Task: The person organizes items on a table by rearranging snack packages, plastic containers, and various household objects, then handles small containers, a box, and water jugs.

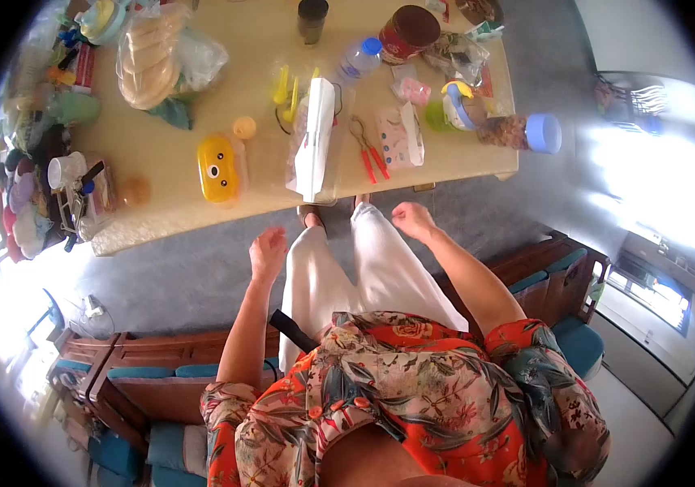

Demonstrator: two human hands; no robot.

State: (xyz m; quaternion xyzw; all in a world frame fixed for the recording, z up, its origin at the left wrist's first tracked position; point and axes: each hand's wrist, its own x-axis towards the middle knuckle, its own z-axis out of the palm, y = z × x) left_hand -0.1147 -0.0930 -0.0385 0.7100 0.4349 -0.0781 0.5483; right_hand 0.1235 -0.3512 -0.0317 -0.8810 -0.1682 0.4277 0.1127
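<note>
My left hand (268,253) hovers short of the table's front edge, its fingers loosely curled with nothing visible in them. Over on the other side of my white trousers (339,264), my right hand (414,219) is also closed, apart from the table, and I see nothing in it. Nearest to both is a white open carton (314,142) standing near the table's front edge. To its right lie pliers with red handles (375,162) and a patterned pink-and-white packet (401,138). A yellow bear-faced box (217,169) lies to its left, beside a small round orange lid (244,127).
The table (177,219) also bears a blue-capped bottle (361,58), a dark red tub (409,34), a blue-lidded jar (518,132) on its side at the right, and bagged pale containers (148,61). Behind me stand wooden seats with teal cushions (140,372).
</note>
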